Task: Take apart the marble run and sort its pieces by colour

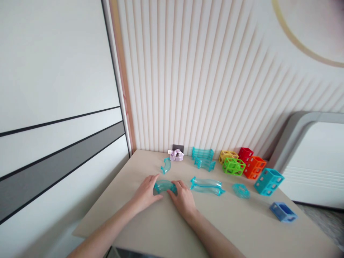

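A curved, see-through teal track piece (164, 185) lies on the table between my hands. My right hand (184, 200) grips its right end, with the fingers over the top and the thumb at the near side. Around the left end, my left hand (146, 192) is spread in a C shape, thumb and fingers apart. Whether it touches the piece I cannot tell. Just behind lies another curved teal track piece (166, 166). To the right of my right hand is a longer, wavy teal track piece (206, 186).
Along the back stand a purple ribbon-like item (176, 155), teal ribbed pieces (202, 154), and yellow (228, 156), green (233, 166), red (245, 154) and orange (254, 167) block frames. Farther right are a teal block (268, 181), a teal disc (241, 191) and a blue block (283, 211).
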Demonstrator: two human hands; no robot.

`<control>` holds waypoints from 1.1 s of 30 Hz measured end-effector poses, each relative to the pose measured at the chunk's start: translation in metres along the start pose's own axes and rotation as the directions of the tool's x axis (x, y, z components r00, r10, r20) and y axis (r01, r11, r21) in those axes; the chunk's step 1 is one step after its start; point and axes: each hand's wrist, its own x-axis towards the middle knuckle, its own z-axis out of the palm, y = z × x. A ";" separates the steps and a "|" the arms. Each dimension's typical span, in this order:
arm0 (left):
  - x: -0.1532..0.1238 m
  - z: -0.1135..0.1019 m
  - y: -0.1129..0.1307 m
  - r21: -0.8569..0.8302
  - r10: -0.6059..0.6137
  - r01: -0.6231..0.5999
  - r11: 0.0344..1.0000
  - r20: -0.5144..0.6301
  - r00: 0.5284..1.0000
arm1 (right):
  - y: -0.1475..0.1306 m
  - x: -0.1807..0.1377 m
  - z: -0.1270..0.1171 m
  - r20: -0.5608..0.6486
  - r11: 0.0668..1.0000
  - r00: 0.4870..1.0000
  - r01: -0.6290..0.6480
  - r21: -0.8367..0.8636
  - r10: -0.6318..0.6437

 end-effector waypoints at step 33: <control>-0.018 0.024 -0.008 -0.064 -0.068 0.054 0.996 -0.234 0.970 | 0.006 -0.006 0.000 -0.008 1.000 1.000 -0.002 0.015 0.002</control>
